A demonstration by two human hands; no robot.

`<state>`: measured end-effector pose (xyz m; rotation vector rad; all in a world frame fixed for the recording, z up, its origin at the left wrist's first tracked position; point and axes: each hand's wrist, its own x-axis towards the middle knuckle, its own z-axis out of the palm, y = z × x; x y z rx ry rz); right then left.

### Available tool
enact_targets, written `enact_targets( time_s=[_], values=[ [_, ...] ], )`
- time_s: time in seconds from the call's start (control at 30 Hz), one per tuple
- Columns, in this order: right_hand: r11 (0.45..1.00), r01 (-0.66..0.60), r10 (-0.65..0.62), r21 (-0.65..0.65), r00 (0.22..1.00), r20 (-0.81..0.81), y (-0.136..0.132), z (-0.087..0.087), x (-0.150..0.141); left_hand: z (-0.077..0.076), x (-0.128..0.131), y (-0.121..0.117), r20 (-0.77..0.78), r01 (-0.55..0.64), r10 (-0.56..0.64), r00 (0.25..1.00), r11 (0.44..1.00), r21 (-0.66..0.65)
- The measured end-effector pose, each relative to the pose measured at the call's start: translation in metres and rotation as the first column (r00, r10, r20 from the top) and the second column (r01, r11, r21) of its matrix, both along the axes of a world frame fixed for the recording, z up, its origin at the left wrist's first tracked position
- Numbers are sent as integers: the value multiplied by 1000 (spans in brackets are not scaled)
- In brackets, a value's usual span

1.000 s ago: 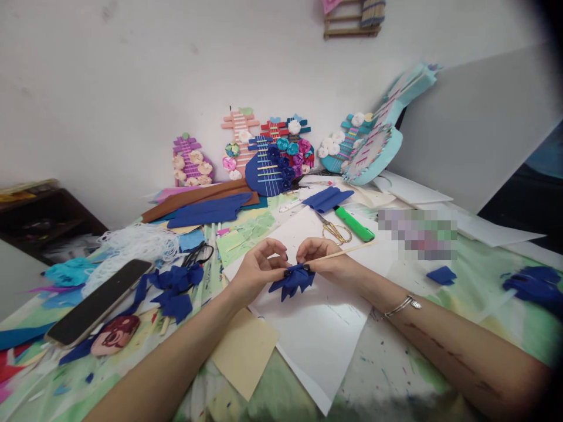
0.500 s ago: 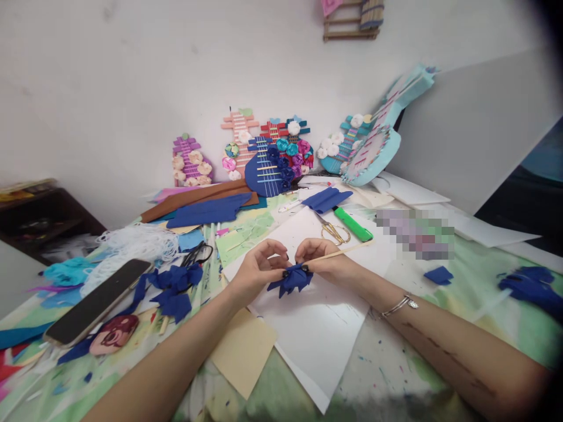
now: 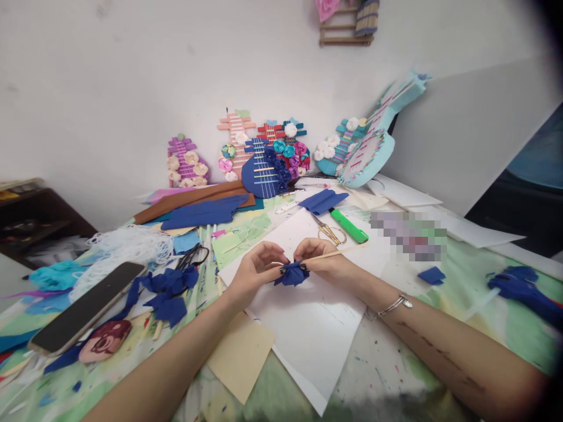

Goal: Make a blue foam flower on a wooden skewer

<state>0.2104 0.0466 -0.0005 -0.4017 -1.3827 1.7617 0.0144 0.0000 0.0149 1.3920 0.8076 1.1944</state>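
A dark blue crepe paper flower (image 3: 291, 275) with pointed petal edges is pinched between both hands, above a white sheet (image 3: 308, 328). My left hand (image 3: 256, 269) grips its left side with thumb and fingertips. On the opposite side my right hand (image 3: 323, 258) presses it with the thumb. A thin wooden stick (image 3: 341, 253) runs out over the right hand toward the right; where its inner end sits among the fingers is hidden. Gold-handled scissors (image 3: 332, 234) and a green box cutter (image 3: 349, 226) lie on the sheet just beyond my hands.
A phone (image 3: 88, 308), a pink case (image 3: 105, 340), blue paper scraps (image 3: 171, 290) and white string (image 3: 127, 252) lie at left. Folded blue paper (image 3: 323, 201) sits beyond the scissors. Several decorated paper instruments (image 3: 261, 170) stand against the wall. A beige square (image 3: 241, 357) lies nearest me.
The flower's petals look more gathered and turned toward me than before. Both hands keep their pinch in nearly the same place, while the whole view has shifted slightly.
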Motion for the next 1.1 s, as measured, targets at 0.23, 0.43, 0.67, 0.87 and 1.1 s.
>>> enact_targets(
  time_s=[0.23,0.43,0.67,0.87,1.1],
  values=[
    [999,39,-39,-31,999,15,-4,0,-9,-4,11,1,-109,-107,108,988,994,10],
    [976,204,-202,-73,979,30,2,10,3,-1,-2,3,-318,-95,170,933,966,239],
    [746,650,-611,-143,755,240,24,6,14,5,-9,0,-579,272,-37,814,906,325],
    [541,787,-831,298,443,337,39,11,40,14,-11,-5,-636,356,-72,768,874,331],
    [768,-194,-455,610,505,733,19,34,55,13,-9,-5,-588,302,-3,809,861,410]
  ],
)
